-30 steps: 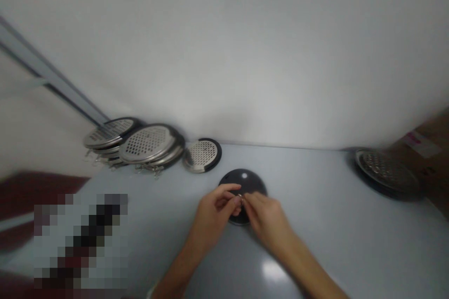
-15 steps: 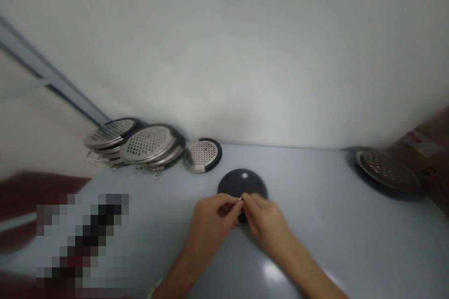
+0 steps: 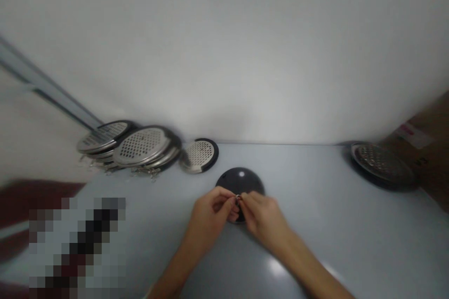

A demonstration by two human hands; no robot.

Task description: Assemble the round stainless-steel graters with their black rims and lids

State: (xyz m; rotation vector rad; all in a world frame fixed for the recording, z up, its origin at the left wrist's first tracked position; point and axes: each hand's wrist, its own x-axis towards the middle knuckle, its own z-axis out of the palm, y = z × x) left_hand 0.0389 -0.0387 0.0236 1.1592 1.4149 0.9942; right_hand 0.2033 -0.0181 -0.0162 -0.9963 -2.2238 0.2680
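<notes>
**Obs.: small metal ring pinched by both hands above a dark grey dome**

Left hand (image 3: 210,212) and right hand (image 3: 263,217) meet over the near edge of a dark grey, glossy dome-shaped disc (image 3: 240,179). Both hands' fingers are closed in a pinch. Between the fingertips (image 3: 232,202) of the left and those of the right sits a small metal ring (image 3: 237,199), too small to resolve further. Whether it touches the disc: cannot tell. The hands block the near part of the disc, which rests on a smooth, pale grey-white tabletop (image 3: 315,229).

Surroundings: beyond the disc, just left, lies a round perforated stainless-steel cover with a black rim (image 3: 198,155). Further left, two stacks of similar round perforated steel covers (image 3: 140,147) lean against a white wall (image 3: 224,56), with small metal clips (image 3: 145,174) showing beneath them. A dark-rimmed round perforated steel cover (image 3: 380,161) lies well apart at the right, near a brown cardboard box (image 3: 424,145) bearing a pink-and-white label. A pale grey rail (image 3: 42,81) runs along the upper left. At lower left, a dark red object (image 3: 38,194) lies beside a pixelated, unreadable patch.
</notes>
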